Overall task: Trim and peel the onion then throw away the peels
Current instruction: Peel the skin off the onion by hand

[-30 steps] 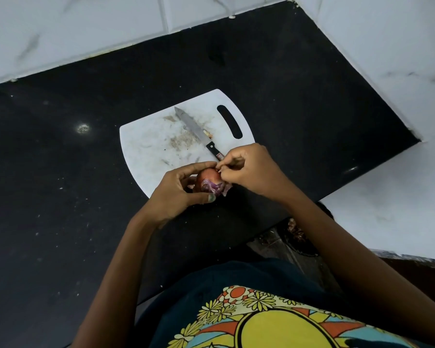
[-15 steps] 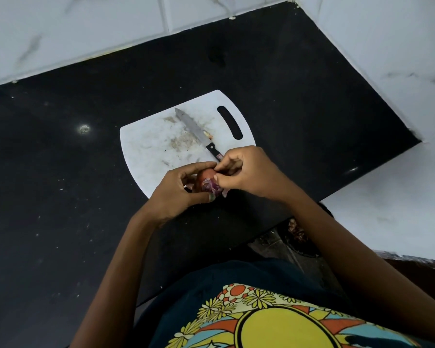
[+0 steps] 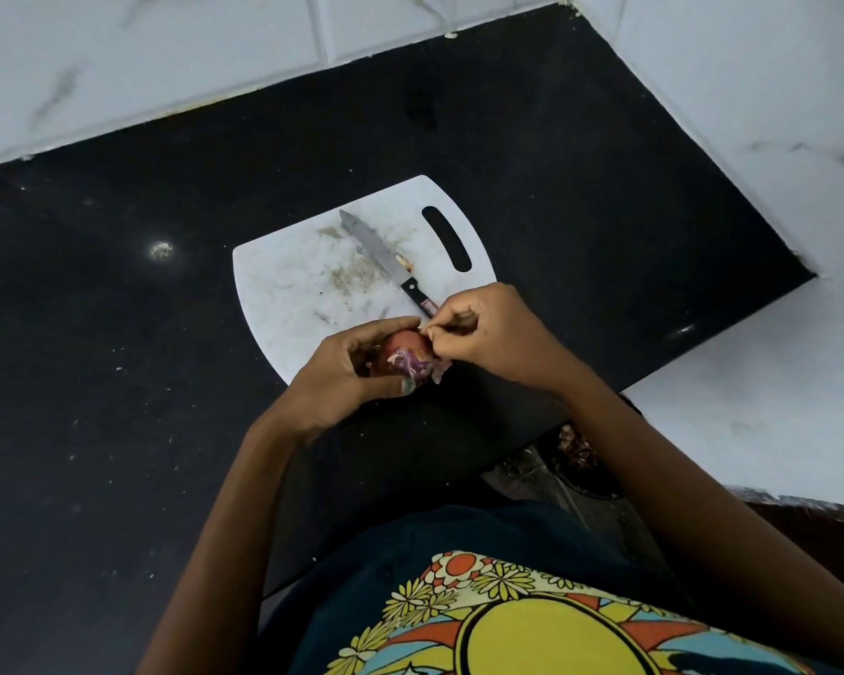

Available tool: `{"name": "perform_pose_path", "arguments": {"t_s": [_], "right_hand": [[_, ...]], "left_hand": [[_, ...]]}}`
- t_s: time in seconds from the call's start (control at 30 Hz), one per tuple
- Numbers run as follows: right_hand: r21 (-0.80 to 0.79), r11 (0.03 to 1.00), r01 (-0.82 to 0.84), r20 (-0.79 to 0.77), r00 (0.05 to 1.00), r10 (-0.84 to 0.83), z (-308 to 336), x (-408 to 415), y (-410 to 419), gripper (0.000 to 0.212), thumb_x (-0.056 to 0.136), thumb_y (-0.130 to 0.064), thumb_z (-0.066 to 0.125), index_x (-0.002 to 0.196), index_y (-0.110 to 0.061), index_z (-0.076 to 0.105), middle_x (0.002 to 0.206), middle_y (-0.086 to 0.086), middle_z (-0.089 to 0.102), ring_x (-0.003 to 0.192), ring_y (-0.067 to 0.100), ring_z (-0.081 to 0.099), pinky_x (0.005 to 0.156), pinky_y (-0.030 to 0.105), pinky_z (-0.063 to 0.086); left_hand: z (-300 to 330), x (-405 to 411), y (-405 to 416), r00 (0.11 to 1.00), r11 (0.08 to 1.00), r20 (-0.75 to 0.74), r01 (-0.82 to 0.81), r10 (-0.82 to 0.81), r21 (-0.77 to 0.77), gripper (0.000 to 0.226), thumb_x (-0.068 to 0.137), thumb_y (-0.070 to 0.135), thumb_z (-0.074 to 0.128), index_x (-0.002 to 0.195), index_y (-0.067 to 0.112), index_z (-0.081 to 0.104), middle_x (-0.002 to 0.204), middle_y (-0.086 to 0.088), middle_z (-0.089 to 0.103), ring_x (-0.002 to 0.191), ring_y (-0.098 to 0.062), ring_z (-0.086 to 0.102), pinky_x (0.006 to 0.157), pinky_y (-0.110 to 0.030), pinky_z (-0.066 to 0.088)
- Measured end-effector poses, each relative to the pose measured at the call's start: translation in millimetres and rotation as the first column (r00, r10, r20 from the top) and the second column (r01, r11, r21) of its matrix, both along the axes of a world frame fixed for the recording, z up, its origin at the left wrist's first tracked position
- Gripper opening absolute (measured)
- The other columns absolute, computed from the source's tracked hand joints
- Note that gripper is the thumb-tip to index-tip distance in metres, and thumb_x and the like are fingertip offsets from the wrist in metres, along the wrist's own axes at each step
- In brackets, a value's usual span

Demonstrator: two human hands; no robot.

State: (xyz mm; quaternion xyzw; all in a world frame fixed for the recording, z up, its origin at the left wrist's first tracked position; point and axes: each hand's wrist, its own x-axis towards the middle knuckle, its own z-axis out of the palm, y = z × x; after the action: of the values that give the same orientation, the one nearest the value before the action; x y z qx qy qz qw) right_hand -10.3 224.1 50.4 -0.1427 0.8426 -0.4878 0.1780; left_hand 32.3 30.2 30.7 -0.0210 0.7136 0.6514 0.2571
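My left hand (image 3: 347, 367) grips a red onion (image 3: 405, 355) over the near edge of the white cutting board (image 3: 293, 280). The onion's trimmed end shows purple and white. My right hand (image 3: 488, 333) pinches a strip of onion peel (image 3: 440, 367) at the onion's right side, fingers curled. A knife (image 3: 386, 258) with a black handle lies on the board, blade pointing away to the left; its handle end is hidden under my right hand.
The board lies on a black counter (image 3: 118, 382) bounded by white tiled walls (image 3: 166, 60) at the back and right. A small scrap (image 3: 404, 261) lies beside the knife blade. Below the counter edge at right a dark bin (image 3: 581, 460) holds peels.
My right hand's fingers have shifted slightly on the onion's top edge, working at the peel. The left hand keeps the onion in the same place.
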Motion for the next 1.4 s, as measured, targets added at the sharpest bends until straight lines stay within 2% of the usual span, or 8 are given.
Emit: {"name": "perform_pose_path", "arguments": {"t_s": [0.13, 0.33, 0.43, 0.83, 0.9, 1.03, 1.23, 1.4], "right_hand": [[-0.033, 0.999, 0.005, 0.015, 1.000, -0.004, -1, 1, 0, 0.014, 0.080, -0.012, 0.072, 0.093, -0.008, 0.075, 0.083, 0.003, 0.075, 0.073, 0.013, 0.071, 0.069, 0.025, 0.059], [-0.037, 0.999, -0.019, 0.065, 0.998, 0.021, 3, 4, -6, 0.028, 0.077, -0.015, 0.076, 0.104, -0.007, 0.071, 0.091, 0.003, 0.072, 0.078, 0.015, 0.072, 0.069, 0.044, 0.060], [-0.023, 1.000, -0.019, 0.052, 0.998, 0.021, 3, 4, -7, 0.025, 0.077, -0.013, 0.076, 0.101, -0.005, 0.072, 0.088, 0.004, 0.074, 0.077, 0.014, 0.072, 0.072, 0.040, 0.060], [0.123, 0.992, -0.022, -0.257, 0.965, 0.053, -1, 9, -18, 0.010, 0.079, -0.010, 0.066, 0.082, -0.004, 0.074, 0.071, 0.005, 0.072, 0.064, 0.014, 0.068, 0.063, 0.036, 0.055], [0.054, 0.997, 0.061, -0.214, 0.976, -0.048, -4, 10, -19, 0.008, 0.081, -0.008, 0.066, 0.084, -0.004, 0.073, 0.071, 0.005, 0.072, 0.062, 0.012, 0.067, 0.062, 0.034, 0.057], [-0.150, 0.936, 0.319, 0.102, 0.946, -0.307, -14, 9, -15, 0.008, 0.086, -0.006, 0.064, 0.084, 0.000, 0.070, 0.071, 0.011, 0.072, 0.060, 0.024, 0.070, 0.056, 0.036, 0.060], [0.139, 0.952, 0.273, 0.082, 0.955, -0.286, -34, 15, -5, 0.008, 0.086, -0.006, 0.061, 0.085, -0.001, 0.068, 0.065, 0.003, 0.069, 0.047, 0.006, 0.062, 0.047, 0.015, 0.051], [0.233, 0.958, 0.168, 0.008, 0.985, -0.174, -23, 11, -8, 0.026, 0.088, -0.005, 0.051, 0.106, -0.010, 0.070, 0.102, 0.003, 0.071, 0.082, 0.007, 0.065, 0.078, 0.019, 0.052]], "left_hand": [[-1, 0, 0, 0.998, 0.996, 0.031, -0.062, 0.060, 0.063, 0.059, 0.072, -0.005, 0.074, 0.120, 0.026, 0.061, 0.120, -0.002, 0.064, 0.105, -0.015, 0.065, 0.089, -0.024, 0.052], [-2, -1, -1, 0.995, 0.994, 0.017, -0.098, 0.097, 0.046, 0.062, 0.065, 0.006, 0.083, 0.118, 0.031, 0.063, 0.120, -0.005, 0.063, 0.102, -0.020, 0.066, 0.089, -0.029, 0.054], [-1, -1, -1, 0.996, 0.995, 0.004, -0.086, 0.086, 0.042, 0.059, 0.070, 0.002, 0.079, 0.121, 0.026, 0.063, 0.120, -0.007, 0.063, 0.101, -0.021, 0.067, 0.090, -0.030, 0.054], [0, -1, -2, 0.994, 0.994, -0.016, -0.106, 0.106, 0.001, 0.058, 0.067, 0.002, 0.081, 0.117, 0.026, 0.065, 0.120, -0.007, 0.062, 0.100, -0.020, 0.066, 0.090, -0.028, 0.054], [1, 0, -2, 0.993, 0.993, -0.016, -0.118, 0.118, 0.027, 0.059, 0.067, 0.002, 0.080, 0.118, 0.025, 0.065, 0.118, -0.006, 0.064, 0.098, -0.018, 0.067, 0.087, -0.026, 0.054], [4, 0, -3, 0.987, 0.982, 0.000, -0.160, 0.161, 0.097, 0.062, 0.065, -0.002, 0.078, 0.120, 0.022, 0.063, 0.110, 0.001, 0.066, 0.091, -0.009, 0.067, 0.080, -0.018, 0.052], [3, 2, -3, 0.975, 0.953, 0.022, -0.221, 0.221, 0.207, 0.070, 0.058, 0.001, 0.077, 0.123, 0.020, 0.060, 0.114, -0.003, 0.062, 0.099, -0.012, 0.064, 0.083, -0.020, 0.051], [0, 2, -3, 0.979, 0.970, -0.017, -0.199, 0.203, 0.142, 0.066, 0.063, -0.006, 0.078, 0.122, 0.020, 0.061, 0.118, -0.006, 0.063, 0.103, -0.015, 0.064, 0.086, -0.023, 0.052]]}}
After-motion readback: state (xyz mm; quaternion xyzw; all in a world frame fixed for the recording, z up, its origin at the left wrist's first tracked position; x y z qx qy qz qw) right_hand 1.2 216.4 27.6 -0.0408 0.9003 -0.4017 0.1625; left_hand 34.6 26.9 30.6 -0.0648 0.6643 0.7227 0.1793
